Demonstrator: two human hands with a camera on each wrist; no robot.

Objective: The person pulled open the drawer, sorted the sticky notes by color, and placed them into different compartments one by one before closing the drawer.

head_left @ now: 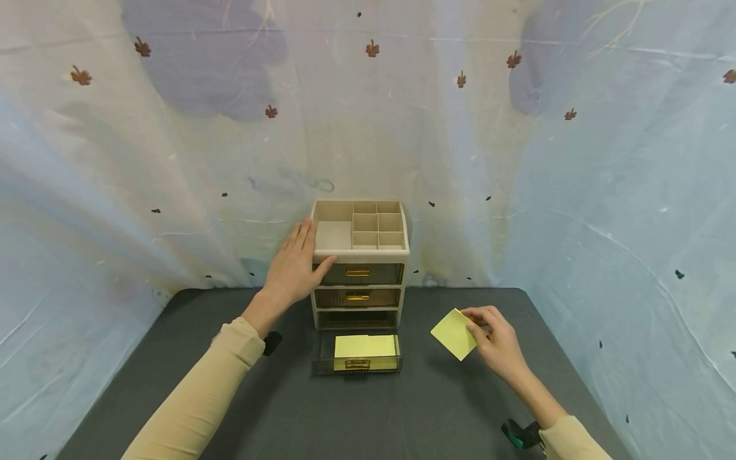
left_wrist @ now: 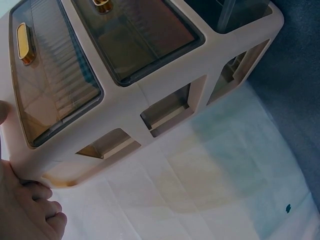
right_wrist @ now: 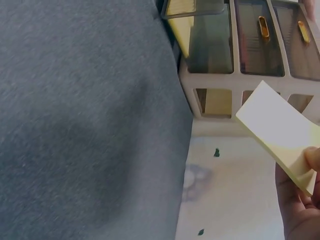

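Note:
A beige desktop drawer organizer (head_left: 361, 255) stands at the back of the table. My left hand (head_left: 294, 265) lies along its upper left side, fingers fairly straight, thumb touching the front. In the left wrist view, part of this hand (left_wrist: 30, 210) shows against the organizer's corner. My right hand (head_left: 497, 342) pinches a yellow sticky note pad (head_left: 453, 333) between thumb and fingers, above the table and right of the organizer. The pad (right_wrist: 277, 127) is tilted in the right wrist view. The bottom drawer (head_left: 322, 365) is pulled out and holds yellow sticky notes (head_left: 365, 346).
Two upper drawers with gold handles, the top drawer (head_left: 336, 273) and middle drawer (head_left: 330, 298), are closed. The organizer's top has several compartments. A dark grey table (head_left: 276, 415) lies beneath, and a patterned curtain (head_left: 368, 140) hangs behind it and at the sides.

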